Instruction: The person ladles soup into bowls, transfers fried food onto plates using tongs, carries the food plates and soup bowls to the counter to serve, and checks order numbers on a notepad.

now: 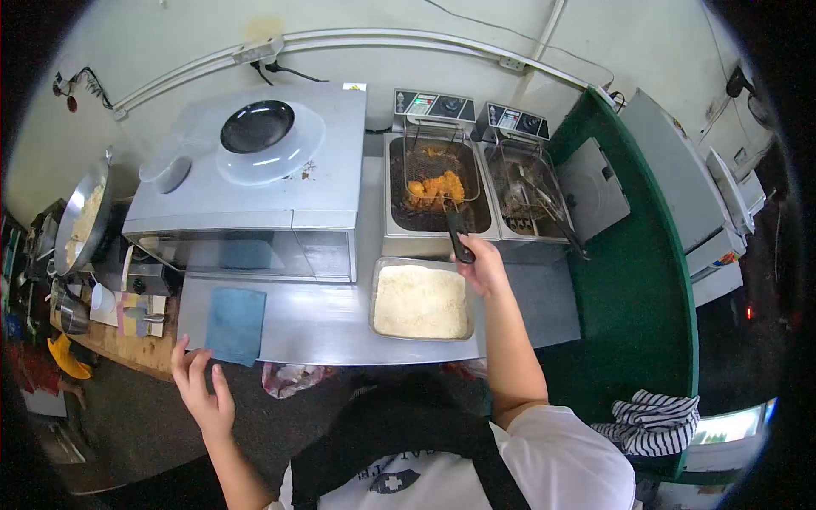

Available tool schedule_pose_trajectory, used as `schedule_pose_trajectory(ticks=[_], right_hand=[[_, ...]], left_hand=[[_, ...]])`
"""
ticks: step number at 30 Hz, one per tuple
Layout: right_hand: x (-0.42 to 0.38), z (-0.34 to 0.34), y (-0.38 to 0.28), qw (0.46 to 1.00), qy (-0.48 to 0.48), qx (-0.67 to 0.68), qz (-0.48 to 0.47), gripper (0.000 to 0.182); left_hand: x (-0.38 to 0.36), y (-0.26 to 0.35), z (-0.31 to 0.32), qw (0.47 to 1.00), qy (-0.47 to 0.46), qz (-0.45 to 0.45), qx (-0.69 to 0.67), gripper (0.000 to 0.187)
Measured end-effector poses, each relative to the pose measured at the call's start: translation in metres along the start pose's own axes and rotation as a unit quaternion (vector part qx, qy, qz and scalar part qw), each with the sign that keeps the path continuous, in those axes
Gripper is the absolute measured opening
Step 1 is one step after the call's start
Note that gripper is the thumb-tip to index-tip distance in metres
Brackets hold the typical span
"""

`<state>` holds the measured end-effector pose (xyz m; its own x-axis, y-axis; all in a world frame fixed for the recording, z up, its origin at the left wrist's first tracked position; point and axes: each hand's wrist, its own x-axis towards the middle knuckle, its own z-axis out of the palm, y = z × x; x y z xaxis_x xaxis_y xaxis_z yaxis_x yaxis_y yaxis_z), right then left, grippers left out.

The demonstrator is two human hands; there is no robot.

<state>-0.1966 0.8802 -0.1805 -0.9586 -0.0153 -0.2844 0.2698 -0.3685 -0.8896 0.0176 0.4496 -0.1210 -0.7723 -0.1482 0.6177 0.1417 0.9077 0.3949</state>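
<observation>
My right hand [484, 265] is closed around the black handle of a wire fryer basket [460, 236]. Orange-brown fried pieces [438, 189] lie in the basket, which sits within the left deep fryer [398, 217] over dark oil. Below that hand, a tray of pale flour-like powder [421, 302] rests on the metal counter. My left hand [204, 387] is raised off the counter's front edge with its fingers spread and nothing in them. Closest to it is a folded blue cloth [236, 325].
A second fryer [523, 191] with tongs across it stands at the right, beside a green partition [633, 246]. A large metal cabinet [255, 200] bearing a black pan [257, 127] fills the back left. A wok [83, 217] stands far left. A striped cloth [650, 422] hangs lower right.
</observation>
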Motion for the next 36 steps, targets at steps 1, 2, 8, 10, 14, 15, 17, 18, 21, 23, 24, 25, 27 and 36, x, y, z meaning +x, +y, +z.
schedule_pose_trajectory(ticks=[1,2,8,10,14,15,17,18,21,23,24,25,27,36], right_hand=[[-0.003,-0.004,0.001,1.000,-0.006,0.027,0.002,0.027],[-0.003,-0.010,-0.002,0.998,0.011,-0.056,0.010,0.028],[0.034,-0.090,-0.105,0.738,0.170,-0.602,-0.253,0.026],[0.077,-0.139,-0.147,0.687,0.196,-0.674,-0.190,0.030],[0.156,-0.213,-0.169,0.583,0.152,-0.798,-0.020,0.054],[0.169,-0.224,-0.166,0.587,0.137,-0.798,0.003,0.055],[0.191,-0.235,-0.156,0.595,0.103,-0.796,0.047,0.057],[0.198,-0.237,-0.154,0.595,0.099,-0.796,0.053,0.057],[0.216,-0.251,-0.148,0.578,0.094,-0.809,0.058,0.054],[0.215,-0.248,-0.166,0.553,0.092,-0.828,0.027,0.049],[0.202,-0.240,-0.185,0.574,0.092,-0.813,0.007,0.045],[0.186,-0.222,-0.205,0.574,0.091,-0.814,-0.015,0.043],[0.164,-0.196,-0.236,0.587,0.071,-0.801,-0.099,0.046],[0.197,-0.046,-0.192,0.486,-0.236,-0.834,-0.111,0.040]], left_hand=[[0.005,0.003,0.006,1.000,-0.019,-0.001,-0.004,0.018],[0.003,0.005,0.011,0.999,-0.031,-0.010,-0.012,0.018],[-0.017,0.020,0.037,0.997,-0.040,-0.059,-0.002,0.017],[-0.031,0.030,0.050,0.996,-0.040,-0.073,0.009,0.017],[-0.051,0.065,0.082,0.991,-0.070,-0.110,0.015,0.016],[-0.054,0.079,0.089,0.984,-0.089,-0.154,0.007,0.017],[-0.065,0.090,0.103,0.982,-0.097,-0.160,0.010,0.018],[-0.068,0.099,0.107,0.980,-0.098,-0.172,0.015,0.018],[-0.085,0.114,0.116,0.971,-0.094,-0.219,0.030,0.018],[-0.094,0.123,0.113,0.961,-0.091,-0.255,0.051,0.018],[-0.098,0.126,0.111,0.956,-0.089,-0.273,0.061,0.017],[-0.101,0.130,0.107,0.955,-0.082,-0.277,0.069,0.017],[-0.104,0.137,0.098,0.953,-0.070,-0.281,0.084,0.016],[-0.117,0.158,0.098,0.950,-0.031,-0.284,0.130,0.013]])
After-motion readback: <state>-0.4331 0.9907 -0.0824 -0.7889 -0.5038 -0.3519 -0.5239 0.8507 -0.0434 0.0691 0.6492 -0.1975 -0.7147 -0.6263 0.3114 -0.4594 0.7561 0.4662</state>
